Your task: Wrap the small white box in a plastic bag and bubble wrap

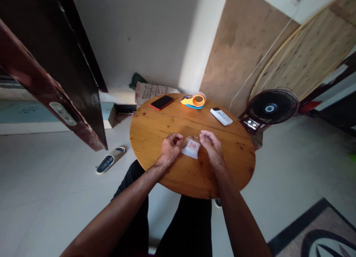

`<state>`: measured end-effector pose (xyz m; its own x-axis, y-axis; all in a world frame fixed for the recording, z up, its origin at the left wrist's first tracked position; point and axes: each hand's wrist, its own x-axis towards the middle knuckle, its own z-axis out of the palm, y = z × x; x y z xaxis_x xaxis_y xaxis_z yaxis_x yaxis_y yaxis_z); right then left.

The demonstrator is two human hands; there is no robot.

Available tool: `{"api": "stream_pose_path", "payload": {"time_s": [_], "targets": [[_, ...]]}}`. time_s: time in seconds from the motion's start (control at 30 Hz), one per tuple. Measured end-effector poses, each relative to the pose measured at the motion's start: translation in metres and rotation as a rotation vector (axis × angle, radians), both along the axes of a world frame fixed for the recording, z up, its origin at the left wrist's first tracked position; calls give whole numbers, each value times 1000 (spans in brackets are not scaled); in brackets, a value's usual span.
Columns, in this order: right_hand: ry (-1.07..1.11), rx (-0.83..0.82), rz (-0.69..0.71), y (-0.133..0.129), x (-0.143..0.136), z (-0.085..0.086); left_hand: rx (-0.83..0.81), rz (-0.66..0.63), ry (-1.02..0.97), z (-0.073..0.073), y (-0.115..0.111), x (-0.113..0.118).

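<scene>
Left to right: a slipper (105, 163) on the floor; a red-edged phone (162, 102) on the round worktop (155, 133); the left hand (170, 147), fingers curled, grip on the packet unclear; the clear, red-printed packet (191, 147), lying between the hands; an orange tape dispenser (194, 100) beyond it; the right hand (213, 146), thumb and fingers slightly apart; a white device (221, 116); a fan (269, 108).

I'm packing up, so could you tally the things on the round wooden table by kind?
Black, red-edged phone: 1
Orange plastic tape dispenser: 1
White oblong device: 1
Clear plastic packet with red print: 1
Total: 4, leaving out the blue piece by the dispenser, possibly part of it.
</scene>
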<state>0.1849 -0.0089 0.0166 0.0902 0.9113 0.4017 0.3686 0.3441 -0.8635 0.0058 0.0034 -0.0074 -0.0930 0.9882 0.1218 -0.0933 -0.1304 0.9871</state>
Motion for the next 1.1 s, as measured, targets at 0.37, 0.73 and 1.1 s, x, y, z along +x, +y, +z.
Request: {"api": "stream_pose_path", "payload": {"time_s": [0.37, 0.73, 1.1], "targets": [[90, -69, -74, 2, -2, 0, 20, -62, 101, 6, -6, -2], [39, -214, -112, 19, 6, -22, 138, -123, 459, 10, -15, 0], [62, -256, -87, 21, 9, -21, 228, -181, 687, 13, -22, -1]]}}
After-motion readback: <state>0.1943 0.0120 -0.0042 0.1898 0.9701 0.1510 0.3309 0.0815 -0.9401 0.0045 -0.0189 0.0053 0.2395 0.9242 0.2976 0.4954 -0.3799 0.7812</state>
